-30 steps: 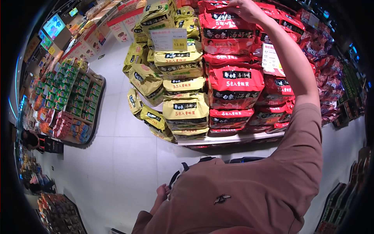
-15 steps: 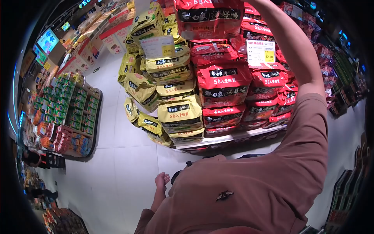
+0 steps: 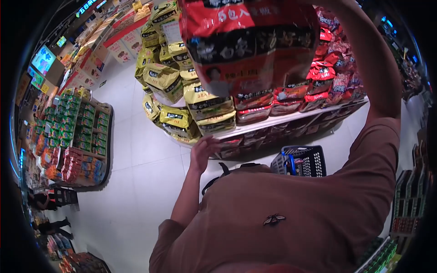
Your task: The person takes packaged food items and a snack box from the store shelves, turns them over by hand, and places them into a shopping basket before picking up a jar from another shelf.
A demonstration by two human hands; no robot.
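In the head view, the red pack (image 3: 259, 50) has come off the pile and now hangs large in front of the camera, overlapping the stacked packs behind. Our right hand (image 3: 324, 2) has hold of it near its upper edge; the fingers are cut off by the frame, so we cannot tell how tightly they close. We judge the lifting-off to be done.

Against the earlier frames, our left hand (image 3: 205, 151) has risen from beside the waist to near the shelf edge (image 3: 268, 122), fingers loosely parted and empty. The basket (image 3: 314, 160) now shows plainly on the floor (image 3: 132, 182), and the red pile's price sign has dropped from sight.
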